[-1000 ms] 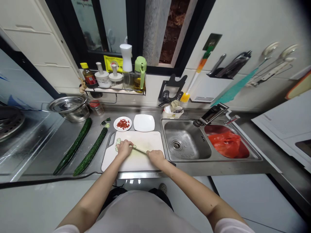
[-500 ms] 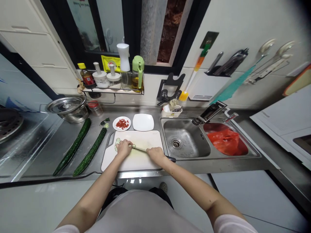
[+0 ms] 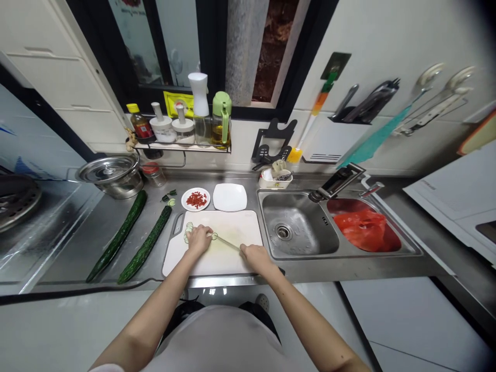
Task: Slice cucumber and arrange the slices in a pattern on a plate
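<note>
A white cutting board [image 3: 232,263] with a grey edge lies on the steel counter. My right hand [image 3: 256,257] is wrapped round a knife [image 3: 228,243], whose blade points left across the board. At the blade's tip is a small cucumber slice [image 3: 214,236]. My left hand [image 3: 200,239] is closed beside it, its fingertips pinching something too small to make out. Several pale green slices [image 3: 188,232] lie at the board's left side, partly behind my left hand. Two whole cucumbers [image 3: 120,235] [image 3: 146,245] rest left of the board.
Behind the board stand a plate of chopped red pieces [image 3: 196,199] and a square white plate [image 3: 230,197]. A steel sink [image 3: 298,227] is on the right, with a red bag [image 3: 362,229] in its second basin. A lidded pot [image 3: 112,175] stands at the back left.
My right hand has drawn the knife slightly right and toward me, away from my left hand, so more of the blade shows. The whole view has shifted a little.
</note>
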Available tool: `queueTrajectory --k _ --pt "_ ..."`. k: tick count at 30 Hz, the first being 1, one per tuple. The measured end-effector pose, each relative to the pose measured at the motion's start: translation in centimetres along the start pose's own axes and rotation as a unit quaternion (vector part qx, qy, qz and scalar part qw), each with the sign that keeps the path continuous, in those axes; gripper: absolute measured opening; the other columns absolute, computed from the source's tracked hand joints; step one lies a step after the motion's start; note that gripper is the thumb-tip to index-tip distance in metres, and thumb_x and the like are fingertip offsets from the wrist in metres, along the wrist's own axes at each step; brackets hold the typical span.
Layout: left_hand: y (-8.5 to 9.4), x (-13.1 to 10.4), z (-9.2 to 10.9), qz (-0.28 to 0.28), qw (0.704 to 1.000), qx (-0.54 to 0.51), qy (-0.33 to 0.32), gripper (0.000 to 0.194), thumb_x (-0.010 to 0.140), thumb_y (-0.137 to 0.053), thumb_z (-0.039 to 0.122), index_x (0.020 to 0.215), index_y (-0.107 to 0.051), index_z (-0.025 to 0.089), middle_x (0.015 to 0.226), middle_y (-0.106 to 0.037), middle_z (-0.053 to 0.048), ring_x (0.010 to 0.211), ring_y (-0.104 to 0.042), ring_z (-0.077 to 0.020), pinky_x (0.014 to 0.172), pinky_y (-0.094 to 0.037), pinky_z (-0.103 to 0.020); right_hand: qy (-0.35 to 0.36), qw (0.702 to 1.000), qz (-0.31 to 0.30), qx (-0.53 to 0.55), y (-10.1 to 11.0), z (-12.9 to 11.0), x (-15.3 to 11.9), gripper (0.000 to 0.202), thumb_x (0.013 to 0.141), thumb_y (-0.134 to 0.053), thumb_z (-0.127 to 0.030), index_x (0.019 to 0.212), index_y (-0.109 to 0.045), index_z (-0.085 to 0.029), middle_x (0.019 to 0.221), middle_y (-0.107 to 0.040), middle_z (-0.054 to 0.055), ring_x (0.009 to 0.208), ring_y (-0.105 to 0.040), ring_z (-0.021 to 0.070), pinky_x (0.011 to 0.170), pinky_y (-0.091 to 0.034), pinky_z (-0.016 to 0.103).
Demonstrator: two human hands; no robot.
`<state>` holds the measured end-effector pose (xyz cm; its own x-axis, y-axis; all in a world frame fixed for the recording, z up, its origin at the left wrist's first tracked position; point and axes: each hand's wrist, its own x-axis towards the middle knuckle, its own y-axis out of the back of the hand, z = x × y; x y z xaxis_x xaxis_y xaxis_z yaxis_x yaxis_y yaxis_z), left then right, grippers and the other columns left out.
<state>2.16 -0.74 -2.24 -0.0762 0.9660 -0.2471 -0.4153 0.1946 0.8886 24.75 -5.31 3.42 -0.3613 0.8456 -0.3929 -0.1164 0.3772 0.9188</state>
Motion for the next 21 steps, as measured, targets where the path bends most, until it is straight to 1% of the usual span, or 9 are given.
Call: queueTrajectory --k 3,5,8,11,13,16,19,21 --pt "-0.1 -0.4 0.2 0.005 1.000 0.004 -0.013 0.034 0.083 -0.053 0.026 0.114 -0.067 0.031 0.116 -0.061 -0.008 0.112 -0.049 -0.0291 0.091 -0.030 -0.043 -0.043 0.997 -0.006 0.058 -0.7 -0.1 -0.7 0.030 0.098 -0.033 -0.031 0.110 -0.058 -0.018 0.098 -0.070 0.014 0.095 -0.066 0.0251 0.075 -0.043 0.031" --pt "-0.1 -0.7 0.4 0.006 1.000 0.004 -0.027 0.036 0.084 -0.049 0.022 0.114 -0.067 0.031 0.116 -0.061 -0.009 0.111 -0.049 -0.0291 0.090 -0.031 -0.043 -0.072 0.993 -0.011 0.090 -0.9 -0.2 -0.9 0.031 0.098 -0.032 -0.032 0.111 -0.056 -0.020 0.100 -0.070 0.012 0.096 -0.065 0.0235 0.075 -0.041 0.030" --pt "-0.1 -0.9 0.8 0.011 0.999 0.000 -0.036 0.035 0.083 -0.047 0.018 0.108 -0.069 0.029 0.113 -0.062 -0.009 0.110 -0.050 -0.0280 0.090 -0.031 -0.042 -0.099 0.988 -0.006 0.117 -1.1 -0.3 -0.8 0.031 0.098 -0.030 -0.034 0.110 -0.055 -0.021 0.100 -0.070 0.011 0.095 -0.065 0.0221 0.074 -0.039 0.029" --pt "0.1 -0.9 1.2 0.019 0.999 -0.006 -0.032 0.027 0.082 -0.050 0.017 0.099 -0.069 0.025 0.109 -0.064 -0.008 0.108 -0.052 -0.0271 0.089 -0.031 -0.040 -0.108 0.986 0.000 0.126 -1.0 -0.3 -0.6 0.031 0.098 -0.030 -0.034 0.109 -0.056 -0.021 0.100 -0.070 0.010 0.095 -0.065 0.0217 0.073 -0.038 0.028" --pt "0.3 -1.0 1.6 0.023 0.999 -0.015 -0.030 0.022 0.083 -0.050 0.018 0.093 -0.069 0.023 0.104 -0.066 -0.007 0.105 -0.054 -0.0258 0.089 -0.031 -0.040 -0.112 0.985 -0.002 0.128 -1.0 -0.3 -0.5 0.031 0.098 -0.030 -0.035 0.108 -0.056 -0.021 0.100 -0.070 0.010 0.094 -0.064 0.0218 0.071 -0.038 0.028" --pt "0.6 -1.6 1.8 0.026 0.998 -0.041 -0.029 0.020 0.084 -0.048 0.017 0.088 -0.067 0.022 0.095 -0.069 -0.006 0.100 -0.057 -0.0235 0.088 -0.031 -0.037 -0.118 0.984 -0.009 0.131 -0.9 -0.1 -0.3 0.031 0.098 -0.031 -0.036 0.109 -0.055 -0.022 0.101 -0.070 0.010 0.095 -0.064 0.0213 0.071 -0.037 0.027" --pt "0.9 -2.5 1.3 0.026 0.996 -0.087 -0.014 0.017 0.084 -0.050 0.019 0.086 -0.066 0.022 0.089 -0.071 -0.003 0.094 -0.060 -0.0208 0.086 -0.032 -0.034 -0.118 0.984 -0.013 0.133 -1.0 -0.1 -0.1 0.032 0.098 -0.030 -0.038 0.110 -0.056 -0.022 0.102 -0.069 0.010 0.096 -0.064 0.0211 0.071 -0.037 0.027" --pt "1.0 -3.2 0.4 0.026 0.992 -0.125 0.008 0.012 0.083 -0.054 0.024 0.087 -0.066 0.023 0.085 -0.071 0.000 0.089 -0.062 -0.0186 0.084 -0.032 -0.032 -0.121 0.983 -0.018 0.134 -1.1 0.0 0.1 0.033 0.098 -0.030 -0.038 0.111 -0.056 -0.022 0.103 -0.069 0.010 0.096 -0.064 0.0209 0.072 -0.037 0.027"
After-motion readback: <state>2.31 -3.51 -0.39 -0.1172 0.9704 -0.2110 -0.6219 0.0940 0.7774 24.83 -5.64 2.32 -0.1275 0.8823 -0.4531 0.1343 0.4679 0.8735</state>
